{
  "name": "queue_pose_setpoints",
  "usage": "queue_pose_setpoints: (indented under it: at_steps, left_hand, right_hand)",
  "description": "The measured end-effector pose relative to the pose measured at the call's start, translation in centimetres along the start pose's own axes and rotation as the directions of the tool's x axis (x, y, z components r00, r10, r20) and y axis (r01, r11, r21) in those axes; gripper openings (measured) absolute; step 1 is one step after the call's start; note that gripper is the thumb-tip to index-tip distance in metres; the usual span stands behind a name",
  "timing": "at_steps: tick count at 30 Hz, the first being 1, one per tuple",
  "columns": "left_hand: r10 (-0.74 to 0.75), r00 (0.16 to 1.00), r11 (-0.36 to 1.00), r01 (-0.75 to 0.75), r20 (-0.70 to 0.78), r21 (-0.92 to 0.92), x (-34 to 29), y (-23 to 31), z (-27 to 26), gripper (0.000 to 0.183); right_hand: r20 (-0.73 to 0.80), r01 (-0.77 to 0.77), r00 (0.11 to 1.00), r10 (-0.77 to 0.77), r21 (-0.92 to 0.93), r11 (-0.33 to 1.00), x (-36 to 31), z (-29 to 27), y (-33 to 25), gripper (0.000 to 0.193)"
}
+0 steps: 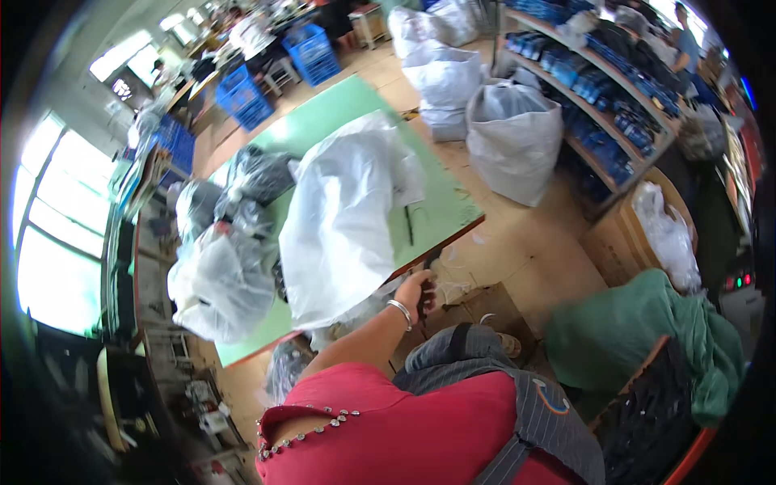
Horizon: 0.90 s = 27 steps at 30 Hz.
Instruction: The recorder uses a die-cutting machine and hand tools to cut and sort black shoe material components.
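My left hand (415, 293), with a silver bangle at the wrist, reaches past the near edge of a green table (440, 206). Its fingers are curled, and a small dark object shows at them, too blurred to name. Beside that arm, a large white plastic bag (343, 206) lies across the table and hangs over the edge. A thin black tool (410, 225) rests on the tabletop to the right of the bag. My right hand is out of view.
Filled clear bags (222, 279) and dark bundles (257, 174) crowd the table's left part. White woven sacks (514, 141), a shelf of blue packets (582, 89), a cardboard box (618, 242) and green cloth (638, 331) stand to the right. Blue crates (242, 97) and people are farther off.
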State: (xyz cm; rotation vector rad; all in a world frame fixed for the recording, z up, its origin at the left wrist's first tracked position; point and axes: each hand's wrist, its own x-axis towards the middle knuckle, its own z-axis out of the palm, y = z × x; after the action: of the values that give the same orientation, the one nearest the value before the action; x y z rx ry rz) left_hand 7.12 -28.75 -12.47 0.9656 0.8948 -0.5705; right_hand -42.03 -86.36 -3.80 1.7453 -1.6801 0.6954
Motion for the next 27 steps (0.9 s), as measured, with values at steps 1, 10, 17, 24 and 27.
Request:
queue_pose_setpoints:
  at_steps: [1,10,17,24,27]
  left_hand:
    - [0.063,0.998,0.996,-0.063,-0.016,-0.055,0.4,0.1,-2.7,0.022]
    - [0.174,0.977,-0.034,-0.123,0.127,0.992,10.2,-9.6,-31.4,0.048]
    - [0.597,0.78,0.483,-0.162,-0.188,0.861,9.3,5.3,-26.3,0.095]
    - [0.954,0.014,0.279,-0.413,-0.301,0.867,6.7,17.8,-20.1,0.076]
    - [0.733,0.001,0.403,-0.806,-0.681,0.433,11.4,19.4,-16.5,0.055]
  right_hand:
    - [0.003,0.031,1.0,-0.031,0.019,0.999,0.2,0.6,-0.1,0.036]
    - [0.017,0.127,0.992,-0.126,-0.04,0.991,-0.7,3.9,2.1,0.035]
    - [-0.005,0.09,0.996,-0.093,-0.19,0.978,0.3,3.0,3.2,0.034]
    - [0.508,-0.139,0.831,0.227,-0.206,0.969,3.5,3.4,4.4,0.062]
    - [0.493,-0.208,0.806,0.328,-0.283,0.936,4.3,2.8,6.5,0.06]
